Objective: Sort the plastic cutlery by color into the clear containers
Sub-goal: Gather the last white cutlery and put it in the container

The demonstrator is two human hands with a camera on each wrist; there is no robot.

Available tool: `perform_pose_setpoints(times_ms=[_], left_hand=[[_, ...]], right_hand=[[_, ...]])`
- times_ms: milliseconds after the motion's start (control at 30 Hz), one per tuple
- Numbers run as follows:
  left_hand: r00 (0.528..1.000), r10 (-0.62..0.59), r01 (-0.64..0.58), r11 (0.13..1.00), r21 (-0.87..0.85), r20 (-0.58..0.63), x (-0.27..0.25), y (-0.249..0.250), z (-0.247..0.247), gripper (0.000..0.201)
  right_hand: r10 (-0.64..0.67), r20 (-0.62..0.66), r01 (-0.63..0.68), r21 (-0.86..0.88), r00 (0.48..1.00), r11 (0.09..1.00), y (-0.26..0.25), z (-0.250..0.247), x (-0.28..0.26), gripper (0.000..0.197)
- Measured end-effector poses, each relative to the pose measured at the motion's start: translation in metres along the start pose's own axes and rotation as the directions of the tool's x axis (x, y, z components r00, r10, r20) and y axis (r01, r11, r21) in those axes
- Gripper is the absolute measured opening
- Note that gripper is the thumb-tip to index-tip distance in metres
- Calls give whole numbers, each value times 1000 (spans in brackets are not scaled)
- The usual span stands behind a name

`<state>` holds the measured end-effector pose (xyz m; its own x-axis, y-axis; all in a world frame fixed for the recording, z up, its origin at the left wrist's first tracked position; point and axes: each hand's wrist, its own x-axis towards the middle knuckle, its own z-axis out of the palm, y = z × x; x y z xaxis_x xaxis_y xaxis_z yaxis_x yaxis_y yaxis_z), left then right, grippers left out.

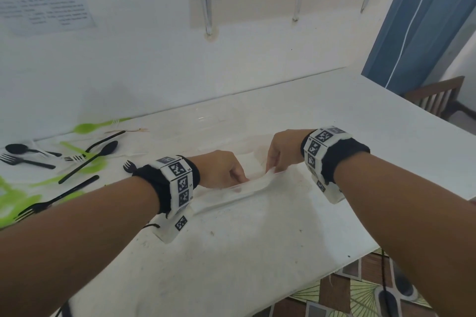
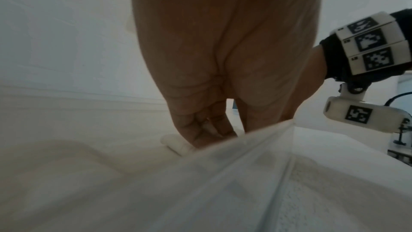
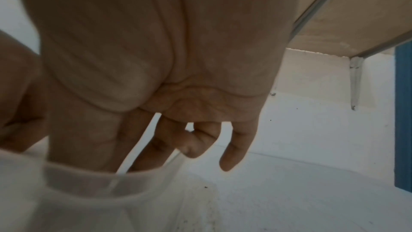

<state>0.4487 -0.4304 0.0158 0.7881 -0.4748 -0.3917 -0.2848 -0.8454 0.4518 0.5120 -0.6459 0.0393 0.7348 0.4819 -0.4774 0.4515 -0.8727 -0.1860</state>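
Observation:
A clear container [image 1: 231,199] lies on the white table [image 1: 257,252] right in front of me. My left hand [image 1: 240,177] curls over the left part of its near rim, and my right hand [image 1: 273,168] pinches the rim further right. The left wrist view shows the left hand's fingers [image 2: 211,130] curled down behind the clear rim [image 2: 256,144], onto a small white piece [image 2: 174,143]. Thumb and forefinger [image 3: 147,151] stand behind the rim [image 3: 100,181] in the right wrist view. Black spoons [image 1: 92,159], black forks [image 1: 25,161] and green cutlery [image 1: 95,126] lie scattered at the far left.
A wall runs close behind the table, with shelf brackets [image 1: 206,8] above. The table's right edge falls off toward a wooden chair [image 1: 438,98] and a blue curtain [image 1: 425,20]. Patterned floor [image 1: 360,291] shows past the near right corner.

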Motion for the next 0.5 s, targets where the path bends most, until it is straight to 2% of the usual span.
perform_pose_setpoints(times_ms=[67, 167, 233, 300, 500], left_hand=[[1000, 4, -3, 999, 43, -25, 0, 2, 1, 17], [989, 32, -20, 997, 81, -147, -1, 3, 3, 15], [976, 55, -31, 993, 115, -212, -1, 4, 5, 14], [971, 67, -30, 986, 164, -228, -2, 7, 7, 13], [972, 67, -22, 980, 196, -227, 0, 15, 10, 16]], right_hand=[[15, -18, -16, -35, 1000, 999, -2, 5, 5, 21], [37, -55, -40, -54, 998, 998, 1, 6, 6, 13], [48, -103, -55, -63, 994, 997, 4, 7, 5, 17], [49, -141, -58, -60, 989, 997, 6, 8, 5, 25], [92, -147, -107, -94, 985, 990, 3, 9, 5, 8]])
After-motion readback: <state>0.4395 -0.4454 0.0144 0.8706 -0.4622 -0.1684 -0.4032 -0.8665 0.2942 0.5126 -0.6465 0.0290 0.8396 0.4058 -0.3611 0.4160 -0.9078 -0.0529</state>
